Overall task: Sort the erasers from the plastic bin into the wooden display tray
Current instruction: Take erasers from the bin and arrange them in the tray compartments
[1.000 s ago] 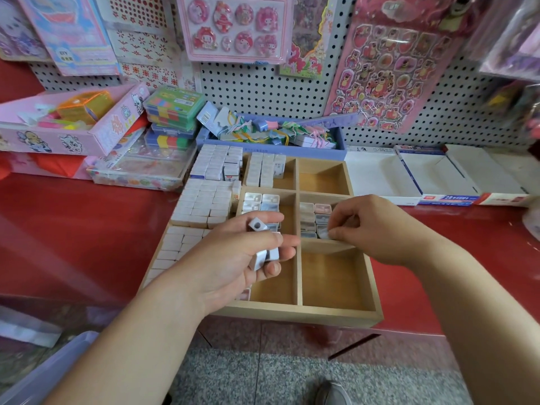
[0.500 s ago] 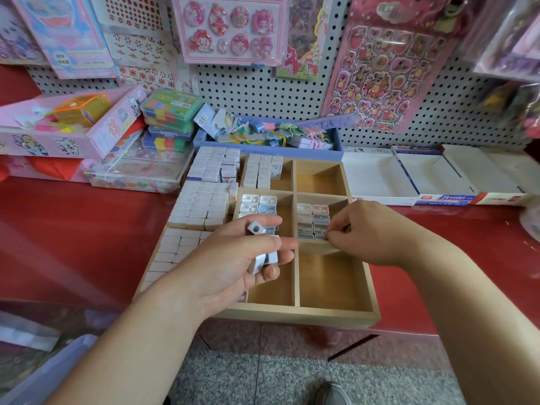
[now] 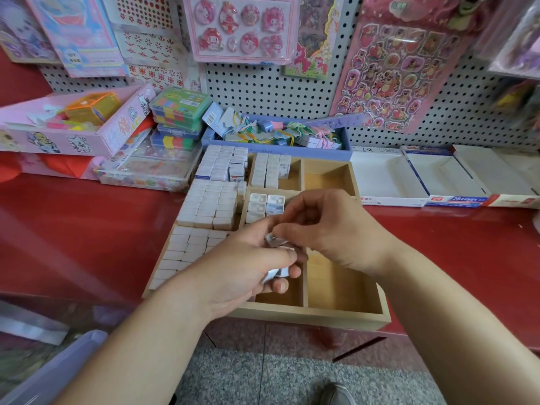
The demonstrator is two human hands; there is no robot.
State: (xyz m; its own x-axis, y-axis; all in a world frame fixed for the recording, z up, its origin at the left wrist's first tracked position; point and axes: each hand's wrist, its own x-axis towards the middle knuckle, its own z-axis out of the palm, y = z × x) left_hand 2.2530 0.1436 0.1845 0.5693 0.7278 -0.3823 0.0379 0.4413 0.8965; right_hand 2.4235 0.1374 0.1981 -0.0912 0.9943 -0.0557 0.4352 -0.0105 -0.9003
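Erasers (image 3: 276, 273): light, stiff, wrapped blocks; take one at a time

Bunched in the left hand (image 3: 233, 270), above the near middle compartments of the wooden tray (image 3: 321, 318). Fingers curled round the bunch, thumb on top. Count in the bunch not readable.

Top eraser (image 3: 273, 239) pinched at its exposed end between thumb and forefinger of the right hand (image 3: 330, 229). Other fingers loosely curled, nothing else held.

Handling, judged from looks only:
- Small rectangular blocks, probably light and firm, slight give at most.
- Glossy wrap, likely a bit slippery. Best pinched across two opposite flat faces, not on corners.
- Not fragile. A drop into the tray is harmless but would knock a row askew.
- Best drawn out along the long axis, so the rest sit tight in the left palm.

Tray: left compartments packed with white rows, back middle one partly filled, a few patterned pieces (image 3: 266, 201) in the centre one, near right compartment bare wood. Sits at the near edge of the red table (image 3: 87, 229).

Plastic bin (image 3: 58, 372): only a corner in view at lower left, well apart from the tray, contents hidden.
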